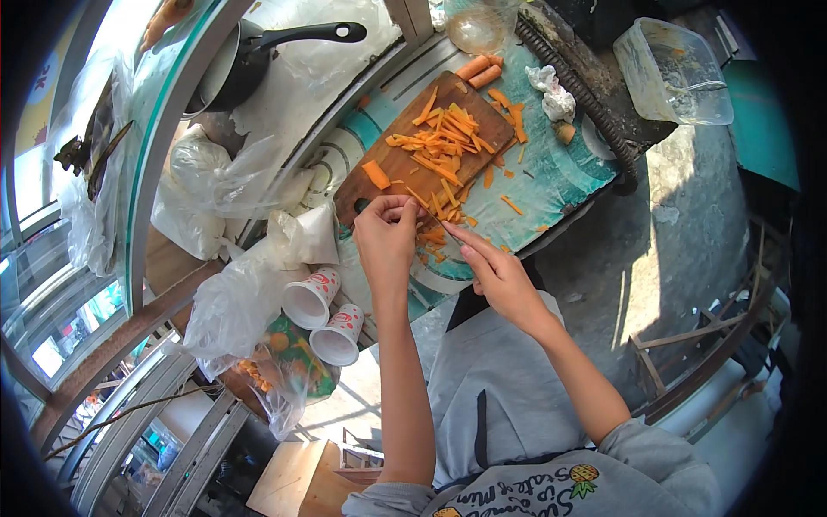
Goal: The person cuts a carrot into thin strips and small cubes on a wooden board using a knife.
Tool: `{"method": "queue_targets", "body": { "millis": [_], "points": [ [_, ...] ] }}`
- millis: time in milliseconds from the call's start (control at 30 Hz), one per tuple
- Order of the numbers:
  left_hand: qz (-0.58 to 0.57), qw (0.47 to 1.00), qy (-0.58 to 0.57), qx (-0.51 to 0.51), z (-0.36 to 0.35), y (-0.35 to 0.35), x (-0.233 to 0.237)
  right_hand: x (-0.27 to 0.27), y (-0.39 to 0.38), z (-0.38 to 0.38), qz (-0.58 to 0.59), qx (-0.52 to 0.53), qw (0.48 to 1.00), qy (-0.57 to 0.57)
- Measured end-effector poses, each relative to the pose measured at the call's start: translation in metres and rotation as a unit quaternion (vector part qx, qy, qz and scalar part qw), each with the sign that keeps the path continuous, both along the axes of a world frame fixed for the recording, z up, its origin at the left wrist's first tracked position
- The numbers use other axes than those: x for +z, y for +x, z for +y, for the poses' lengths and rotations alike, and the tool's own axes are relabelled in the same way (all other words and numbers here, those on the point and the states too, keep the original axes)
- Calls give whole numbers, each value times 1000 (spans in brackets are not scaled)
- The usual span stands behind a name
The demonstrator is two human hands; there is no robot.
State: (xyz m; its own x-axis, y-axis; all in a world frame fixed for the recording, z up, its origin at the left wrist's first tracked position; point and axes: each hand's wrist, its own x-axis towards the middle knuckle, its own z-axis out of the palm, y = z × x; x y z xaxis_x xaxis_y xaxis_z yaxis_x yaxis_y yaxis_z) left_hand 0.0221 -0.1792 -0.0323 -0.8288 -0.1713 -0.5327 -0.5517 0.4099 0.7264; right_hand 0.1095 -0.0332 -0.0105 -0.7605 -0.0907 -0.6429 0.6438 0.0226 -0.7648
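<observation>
A wooden cutting board (351, 185) lies slanted on the table, with a heap of orange carrot sticks (448, 138) on it. My left hand (388, 231) is closed at the board's near edge, its fingertips pinched at a carrot strip (417, 197). Just to its right, my right hand (498, 274) grips what looks like a knife (437, 219); only a thin dark part of it shows between the hands, and its handle is hidden. A thick carrot chunk (376, 175) rests on the board above my left hand. More cut strips lie below the board's edge, between my hands.
Peeled carrots (485, 71) lie beyond the board on the teal table cover (551, 164). Two dotted paper cups (337, 334) and plastic bags (237, 302) sit at the left. A black-handled pan (226, 73) stands upper left; a clear plastic container (642, 69) is upper right.
</observation>
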Motion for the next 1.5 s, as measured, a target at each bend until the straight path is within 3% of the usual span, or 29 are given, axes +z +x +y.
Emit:
{"method": "queue_targets", "body": {
  "millis": [67,133,233,567,667,733,833,867,933,967,1033,1100,1167,1300,1500],
  "points": [
    [-2,1000,-8,-1,1,0,2,0,-3,1,10,-1,1000,2],
    [-5,1000,-16,-2,3,-1,5,4,-7,5,-68,22,997,-26],
    [-7,999,-29,-23,4,-2,8,10,-12,8,-87,6,994,-59],
    [22,999,-32,-17,2,2,-1,-10,-17,7,-57,56,996,-43],
    [21,999,-33,-13,0,3,1,-18,-12,2,44,63,997,14],
    [19,999,-31,-9,-1,4,-2,-16,-13,-4,116,128,966,191],
    [42,999,-24,4,-1,6,-6,-1,-26,-8,41,191,952,238],
    [43,998,-48,3,0,8,-6,-5,-26,-7,43,190,951,238],
    [46,997,-69,5,7,7,2,-16,-24,-3,87,58,992,69],
    [45,995,-88,-3,10,7,7,-18,-24,1,88,61,992,73],
    [46,994,-103,-5,17,7,15,-21,-26,9,-13,0,999,-45],
    [69,973,-213,-49,22,9,21,-18,-25,16,22,9,1000,-20],
    [65,979,-191,-26,22,11,21,-15,-25,21,65,22,998,9],
    [53,992,-109,46,20,15,17,-3,-27,26,42,95,994,41],
    [44,988,-128,75,27,14,15,-2,-16,21,33,157,986,55]
  ]
}}
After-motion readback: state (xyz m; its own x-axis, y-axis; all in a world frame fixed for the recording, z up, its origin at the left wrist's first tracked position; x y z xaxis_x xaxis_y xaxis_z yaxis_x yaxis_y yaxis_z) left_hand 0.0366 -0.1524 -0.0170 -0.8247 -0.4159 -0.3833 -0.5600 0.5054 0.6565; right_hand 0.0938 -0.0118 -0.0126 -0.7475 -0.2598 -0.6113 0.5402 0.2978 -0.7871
